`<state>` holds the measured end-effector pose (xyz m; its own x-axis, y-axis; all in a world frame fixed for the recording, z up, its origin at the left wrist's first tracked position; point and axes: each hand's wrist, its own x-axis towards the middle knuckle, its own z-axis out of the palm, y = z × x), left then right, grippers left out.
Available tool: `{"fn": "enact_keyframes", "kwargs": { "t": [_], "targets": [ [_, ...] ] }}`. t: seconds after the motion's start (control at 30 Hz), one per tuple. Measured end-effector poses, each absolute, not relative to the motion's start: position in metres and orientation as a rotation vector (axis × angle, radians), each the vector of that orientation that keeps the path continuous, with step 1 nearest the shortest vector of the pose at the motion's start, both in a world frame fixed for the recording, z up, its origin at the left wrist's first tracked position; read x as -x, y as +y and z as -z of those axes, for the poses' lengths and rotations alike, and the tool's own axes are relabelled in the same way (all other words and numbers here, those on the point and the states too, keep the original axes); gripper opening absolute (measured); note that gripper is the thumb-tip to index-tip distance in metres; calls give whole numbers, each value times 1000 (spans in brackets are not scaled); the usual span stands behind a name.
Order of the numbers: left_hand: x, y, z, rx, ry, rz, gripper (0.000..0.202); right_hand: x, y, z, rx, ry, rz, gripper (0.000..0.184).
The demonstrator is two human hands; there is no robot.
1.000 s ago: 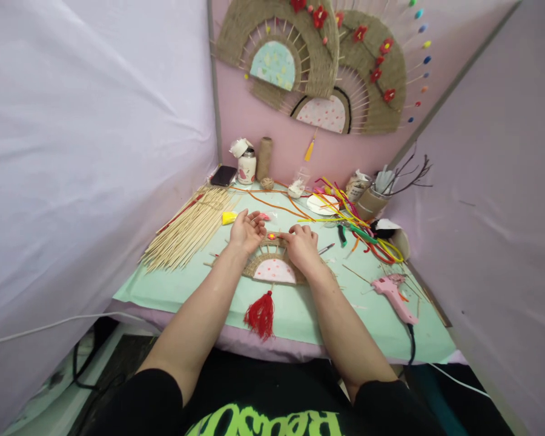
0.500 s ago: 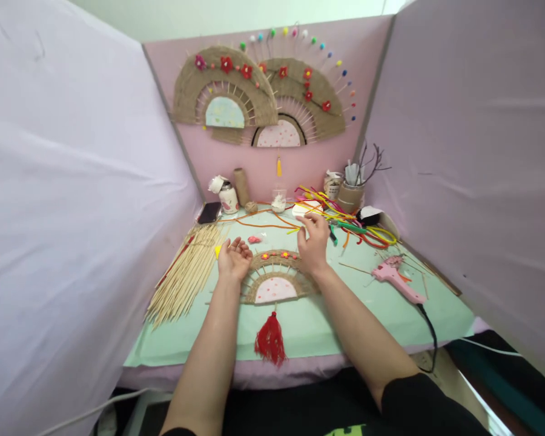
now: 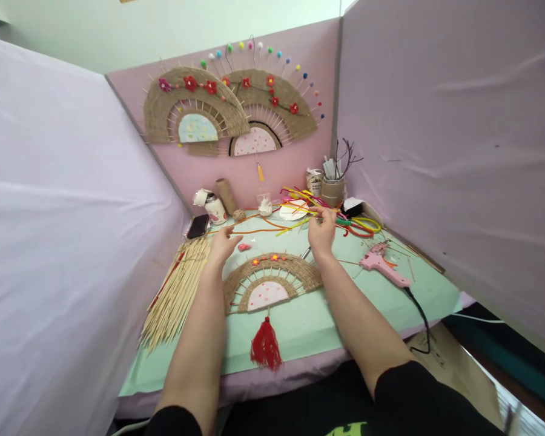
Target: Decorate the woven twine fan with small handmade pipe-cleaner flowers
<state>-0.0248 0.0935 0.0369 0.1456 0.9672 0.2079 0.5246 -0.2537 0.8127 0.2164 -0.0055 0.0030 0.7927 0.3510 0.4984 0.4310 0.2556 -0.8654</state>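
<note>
My left hand [image 3: 221,247] hovers over the left of the table, its thumb and fingers apart and nothing in it. Over by the pile of coloured pipe cleaners [image 3: 371,225], my right hand [image 3: 322,233] is raised with thumb and forefinger drawn together. Whether something small is between those fingertips I cannot make out. Between my forearms lies a twine-wrapped fan [image 3: 302,271] with red-and-yellow flowers [image 3: 275,258] and a spotted pink centre [image 3: 267,295]. A red tassel [image 3: 266,344] hangs from its lower edge. A small red-pink piece [image 3: 244,247] lies behind the fan.
Thin wooden sticks [image 3: 175,297] lie at left, below a black phone [image 3: 198,226]. A pink glue gun [image 3: 384,266] with a black cord rests at right. Jars [image 3: 333,191] and a cardboard tube [image 3: 226,195] stand at the back. Finished fans [image 3: 195,79] hang on the pink panel.
My left hand has turned from palm-up to palm inward and moved off the fan's left end. My right hand has moved off the fan's right side towards the pipe cleaners. The view has tilted.
</note>
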Motion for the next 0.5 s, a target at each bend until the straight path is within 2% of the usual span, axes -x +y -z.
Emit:
{"fn": "enact_keyframes", "kwargs": {
  "t": [0.13,0.23,0.4,0.5],
  "targets": [
    [13,123,-16,-2074,1572,-641,44,-212,-4,-2,1371,-747,15,30],
    [10,136,-5,-2126,1607,-504,38,-211,-3,-1,1362,-758,-17,29],
    [10,137,5,-2194,1541,-533,20,-207,-3,-1,1373,-801,-47,27],
    [11,134,5,-2233,1520,-592,17,-203,-4,-1,1366,-832,-57,25]
  ]
}}
